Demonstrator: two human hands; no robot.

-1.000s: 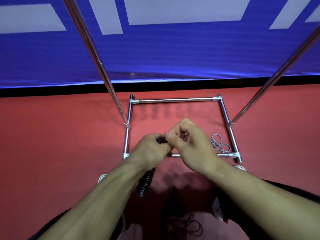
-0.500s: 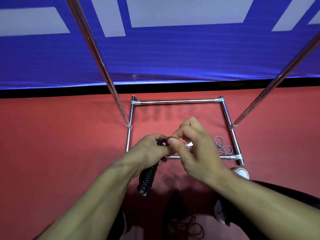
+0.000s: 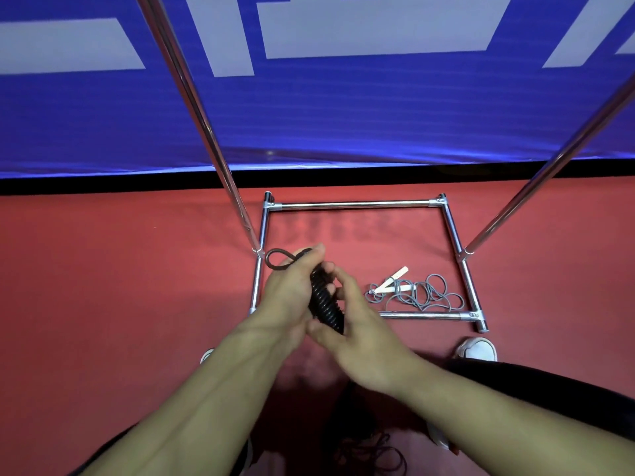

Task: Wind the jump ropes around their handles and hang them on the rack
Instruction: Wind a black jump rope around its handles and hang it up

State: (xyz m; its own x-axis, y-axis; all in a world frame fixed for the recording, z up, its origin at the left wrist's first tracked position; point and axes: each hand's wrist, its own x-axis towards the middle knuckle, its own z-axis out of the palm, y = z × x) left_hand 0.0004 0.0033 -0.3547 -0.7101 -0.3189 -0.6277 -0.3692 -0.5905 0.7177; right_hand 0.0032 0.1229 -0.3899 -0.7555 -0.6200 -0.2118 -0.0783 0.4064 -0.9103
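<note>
Head view, the only one: both hands meet low-centre over the red floor, just in front of the near bar of the rack base. Left hand is wrapped round the upper part of the black wound bundle, i.e. jump-rope handles w/ cord coiled tight round them; thumb and fingers are curled on it. A free loop of the same cord sticks out past the left fingertips, up and to the left. Right hand cups the lower end of the bundle from the right, fingers bent round it, so it's gripping too.

Handling, my read: bundle looks light and stiff along the handle core, but the coils are smooth, springy cord and prob. want to unwind if grip slackens. Best hold is across the coils mid-bundle, pinching the last turn. The loop looks like the bit to hang by.

Right of the right hand, inside the base frame, a grey rope w/ pale handles lies loose and tangled, not wound yet. It's floppy and will snag; take it by the handles first. Another dark rope lies on the floor beneath the forearms, blurry.

Rack uprights rise on both sides beyond the hands; top bar is out of view.
</note>
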